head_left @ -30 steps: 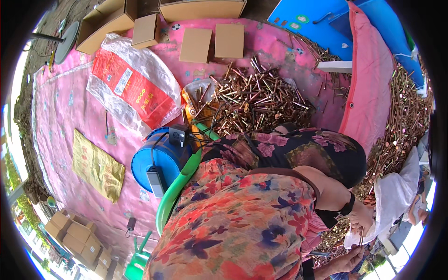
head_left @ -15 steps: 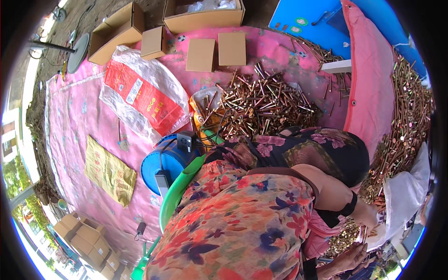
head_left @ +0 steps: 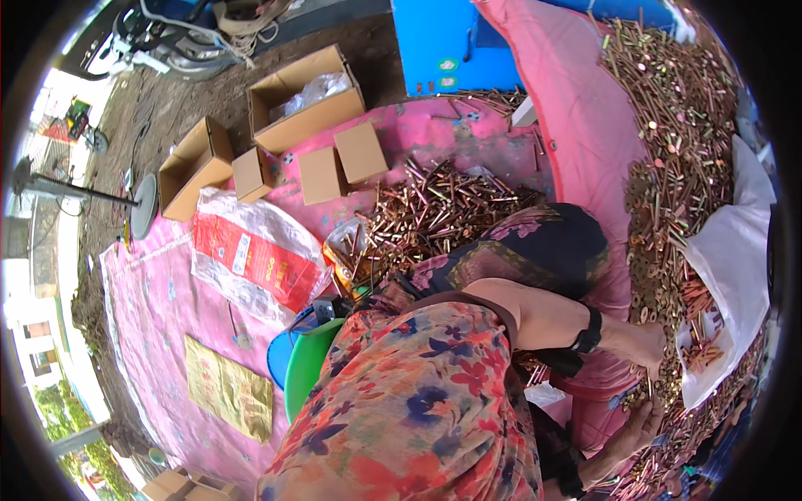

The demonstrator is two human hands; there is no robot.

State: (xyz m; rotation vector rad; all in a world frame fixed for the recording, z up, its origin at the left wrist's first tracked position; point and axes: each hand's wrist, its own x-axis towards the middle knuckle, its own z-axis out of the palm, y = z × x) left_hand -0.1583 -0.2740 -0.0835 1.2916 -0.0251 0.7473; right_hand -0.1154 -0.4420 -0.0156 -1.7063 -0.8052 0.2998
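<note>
Metal fasteners (head_left: 647,288): brass-toned, loose, jumbled in a heap (smallest pieces indistinct), lying at view's right.

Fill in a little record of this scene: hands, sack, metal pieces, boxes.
Left hand: over the metal pieces, beside the white sack; grip unclear
Right hand: lower in the picture; grip unclear
Sack contents: reddish-brown pieces at its opening
Bolt pile: on the pink sheet
Open cardboard boxes: two, toward the top

Yellow print marks the red-panelled sack (head_left: 259,260), faint red print the yellow sack (head_left: 227,389).
</note>
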